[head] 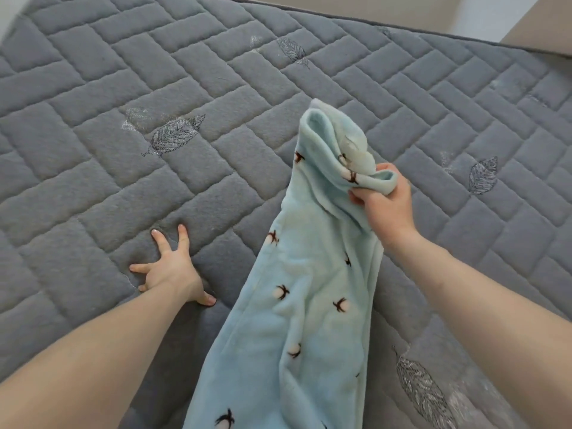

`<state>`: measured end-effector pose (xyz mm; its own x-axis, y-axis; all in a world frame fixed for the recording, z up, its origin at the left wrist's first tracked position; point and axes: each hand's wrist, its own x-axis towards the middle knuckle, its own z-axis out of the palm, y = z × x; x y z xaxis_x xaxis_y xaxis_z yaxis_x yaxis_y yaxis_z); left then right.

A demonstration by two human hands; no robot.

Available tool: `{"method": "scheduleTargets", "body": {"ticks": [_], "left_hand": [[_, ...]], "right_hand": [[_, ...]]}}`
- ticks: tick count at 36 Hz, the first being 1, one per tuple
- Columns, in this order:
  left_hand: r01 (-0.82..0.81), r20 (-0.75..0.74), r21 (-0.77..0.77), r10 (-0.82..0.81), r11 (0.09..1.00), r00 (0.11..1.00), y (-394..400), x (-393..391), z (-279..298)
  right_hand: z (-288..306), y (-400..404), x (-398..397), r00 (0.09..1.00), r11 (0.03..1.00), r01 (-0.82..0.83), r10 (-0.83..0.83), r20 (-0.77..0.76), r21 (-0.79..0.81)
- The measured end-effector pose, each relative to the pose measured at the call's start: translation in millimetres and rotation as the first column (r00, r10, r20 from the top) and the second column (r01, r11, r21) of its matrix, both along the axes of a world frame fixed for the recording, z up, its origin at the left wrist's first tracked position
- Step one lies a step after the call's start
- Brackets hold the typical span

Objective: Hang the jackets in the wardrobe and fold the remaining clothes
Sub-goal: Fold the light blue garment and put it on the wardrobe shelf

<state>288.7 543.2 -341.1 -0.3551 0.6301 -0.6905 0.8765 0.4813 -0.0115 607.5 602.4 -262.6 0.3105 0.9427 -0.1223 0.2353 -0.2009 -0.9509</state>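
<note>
Holding fleece over mattress, left hand braced

Pressing down on the mattress [93, 125], the left hand [168, 269] sits lower left, fingers spread wide apart and straight, tips and thumb touching the grey quilted cover. It holds nothing. Bare forearm runs in from the bottom left corner.

Mattress cover: grey, brick-pattern quilting, stitched leaf motifs scattered about; one leaf [173, 134] lies above the left hand, another near the top centre, another at the right side, and one at bottom right.

Centre: fleece [294, 305], light blue, plush, printed with small dark-and-white sprigs. It hangs bunched from its upper end down to the bottom edge of the frame, where it runs out of view. Upper end stands raised above the mattress, with a folded opening showing the inner side. Cannot tell which kind of garment it is, nor whether its lower part rests on the mattress.

Right of centre: right hand [383, 202], fingers curled and clamped on a bunched edge of the fleece near its top, thumb on the near side. Bare right forearm runs in from the lower right.

Top right: beige wall or board beyond the mattress edge, with a white strip beside it.
</note>
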Motion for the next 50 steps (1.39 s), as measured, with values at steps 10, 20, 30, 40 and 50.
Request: {"method": "scheduleTargets", "body": {"ticks": [10, 20, 30, 40, 50], "left_hand": [[0.119, 0.023, 0.166, -0.124, 0.979, 0.992, -42, -19, -6], [0.035, 0.270, 0.389, -0.150, 0.921, 0.951, -56, -20, 17], [0.013, 0.615, 0.320, -0.219, 0.947, 0.758, -12, 108, 55], [-0.186, 0.692, 0.114, 0.056, 0.976, 0.720, -7, 115, 42], [-0.037, 0.604, 0.701, -0.566, 0.712, 0.561, -85, 69, 101]], "right_hand": [[-14, -158, -7, 0.907, 0.926, -0.360, 0.375, 0.193, -0.110], [-39, -260, 0, 0.653, 0.698, -0.552, 0.702, 0.285, -0.456], [-33, -200, 8, 0.953, 0.937, 0.086, 0.022, 0.303, -0.338], [-56, -157, 10, 0.928, 0.804, 0.149, -0.315, -0.198, -0.576], [20, -222, 8, 0.994, 0.992, -0.073, 0.080, 0.071, -0.106]]}}
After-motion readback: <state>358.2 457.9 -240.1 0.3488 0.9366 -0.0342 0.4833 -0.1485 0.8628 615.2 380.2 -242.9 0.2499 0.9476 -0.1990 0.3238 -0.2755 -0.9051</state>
